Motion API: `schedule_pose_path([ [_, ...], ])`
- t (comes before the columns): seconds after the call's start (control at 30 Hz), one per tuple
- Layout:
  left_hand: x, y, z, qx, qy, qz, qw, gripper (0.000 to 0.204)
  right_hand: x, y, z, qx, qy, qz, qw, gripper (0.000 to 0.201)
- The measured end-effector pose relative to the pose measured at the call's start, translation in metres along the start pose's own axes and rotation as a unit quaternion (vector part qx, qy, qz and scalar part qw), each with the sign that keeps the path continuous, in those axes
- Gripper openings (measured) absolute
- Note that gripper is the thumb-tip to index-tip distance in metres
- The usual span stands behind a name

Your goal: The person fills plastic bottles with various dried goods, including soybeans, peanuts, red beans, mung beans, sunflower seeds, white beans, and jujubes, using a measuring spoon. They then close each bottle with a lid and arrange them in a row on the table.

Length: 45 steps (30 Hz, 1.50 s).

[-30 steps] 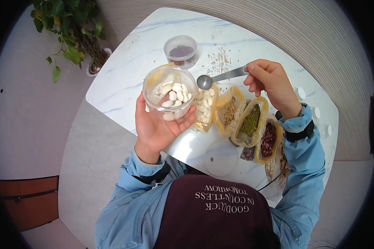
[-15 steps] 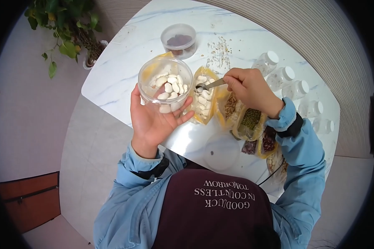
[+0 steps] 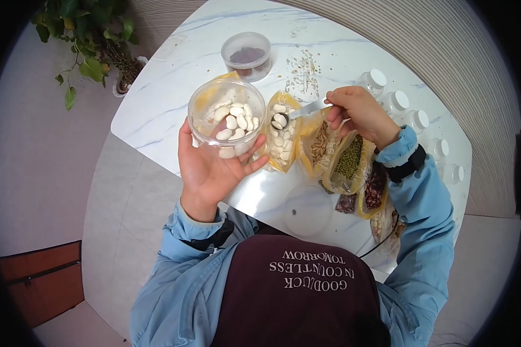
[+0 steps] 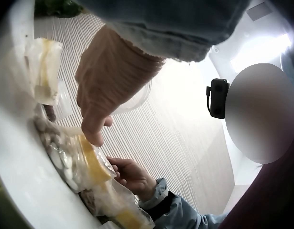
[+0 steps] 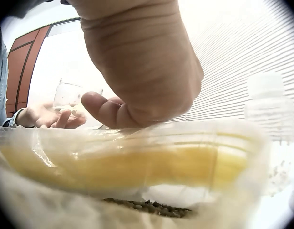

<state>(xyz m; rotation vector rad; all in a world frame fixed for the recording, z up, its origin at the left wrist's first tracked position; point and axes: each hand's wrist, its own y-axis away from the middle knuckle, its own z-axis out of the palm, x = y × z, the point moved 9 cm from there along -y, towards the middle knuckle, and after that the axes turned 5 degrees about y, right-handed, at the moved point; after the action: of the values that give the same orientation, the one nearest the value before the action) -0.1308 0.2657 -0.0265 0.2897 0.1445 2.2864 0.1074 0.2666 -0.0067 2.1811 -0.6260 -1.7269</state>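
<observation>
My left hand (image 3: pixel 205 168) holds a clear round plastic tub (image 3: pixel 198 124) from below, thumb on one side and fingers on the other. Large white beans (image 3: pixel 231 122) lie at the bottom of the tub. With thumb and fingertips, my right hand (image 3: pixel 359 113) pinches the handle of a metal measuring spoon (image 3: pixel 309 109). The spoon's bowl is at the open mouth of a yellow-banded bag (image 3: pixel 288 156) of white beans and has white beans in it. In the left wrist view, that bag (image 4: pixel 66 157) stands below the left hand (image 4: pixel 111 76).
Beside the bean bag stand bags of brown pieces (image 3: pixel 319 144), green beans (image 3: pixel 348 162) and dark red beans (image 3: pixel 375 191). A lidded tub (image 3: pixel 246 56) with dark contents is at the back, near scattered crumbs (image 3: pixel 303 72). Several clear bottles (image 3: pixel 396 102) line the right edge. A clear lid (image 3: pixel 309 211) lies in front.
The right hand lowered the spoon from beside the tub into the bag, and white beans now show in its bowl. The left hand and tub shifted slightly left in view.
</observation>
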Motion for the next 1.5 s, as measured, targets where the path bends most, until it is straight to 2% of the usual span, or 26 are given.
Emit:
schedule_pose_path([
  [0.17, -0.003, 0.002, 0.002, 0.001, 0.003, -0.012, 1.0, 0.079, -0.006, 0.005, -0.017, 0.013, -0.014, -0.024, 1.0, 0.022],
  [0.27, -0.007, 0.003, 0.005, 0.021, -0.001, -0.022, 1.0, 0.076, -0.025, 0.016, -0.029, 0.044, -0.033, -0.063, 0.996, 0.022],
  [0.4, -0.014, 0.004, 0.007, 0.031, -0.004, -0.038, 0.999, 0.074, -0.061, 0.04, -0.035, 0.06, -0.057, -0.161, 0.983, 0.023],
  [0.53, -0.02, 0.003, 0.011, 0.023, -0.003, -0.056, 0.998, 0.075, -0.085, 0.063, -0.017, 0.044, -0.062, -0.227, 0.971, 0.023],
  [0.63, -0.025, 0.002, 0.017, 0.0, 0.011, -0.07, 0.998, 0.076, -0.093, 0.078, 0.009, 0.051, -0.002, -0.269, 0.962, 0.021],
  [0.73, -0.026, 0.002, 0.019, -0.005, -0.006, -0.076, 0.997, 0.078, -0.097, 0.098, 0.028, 0.064, 0.099, -0.404, 0.907, 0.017],
  [0.87, -0.026, 0.0, 0.017, -0.008, 0.011, -0.074, 0.997, 0.079, -0.117, 0.139, 0.046, 0.149, 0.293, -0.561, 0.76, 0.012],
  [0.9, -0.025, 0.0, 0.015, -0.007, 0.007, -0.073, 0.997, 0.078, -0.12, 0.143, 0.046, 0.165, 0.327, -0.557, 0.745, 0.012],
  [1.0, -0.023, -0.001, 0.013, 0.0, -0.007, -0.065, 0.998, 0.077, -0.116, 0.135, 0.022, 0.239, 0.231, -0.562, 0.758, 0.01],
  [1.1, -0.019, -0.001, 0.009, 0.028, -0.028, -0.044, 0.998, 0.076, -0.108, 0.109, 0.007, 0.233, 0.199, -0.495, 0.813, 0.011],
  [1.2, -0.013, 0.001, 0.006, 0.039, -0.03, -0.024, 0.998, 0.075, -0.089, 0.074, 0.008, 0.19, 0.27, -0.428, 0.841, 0.013],
  [1.37, -0.009, 0.002, 0.002, 0.065, -0.038, -0.008, 0.997, 0.075, -0.074, 0.062, 0.037, 0.172, 0.383, -0.509, 0.751, 0.011],
  [1.5, -0.007, 0.002, 0.002, 0.056, -0.039, -0.007, 0.998, 0.075, -0.066, 0.055, 0.047, 0.152, 0.424, -0.484, 0.751, 0.012],
])
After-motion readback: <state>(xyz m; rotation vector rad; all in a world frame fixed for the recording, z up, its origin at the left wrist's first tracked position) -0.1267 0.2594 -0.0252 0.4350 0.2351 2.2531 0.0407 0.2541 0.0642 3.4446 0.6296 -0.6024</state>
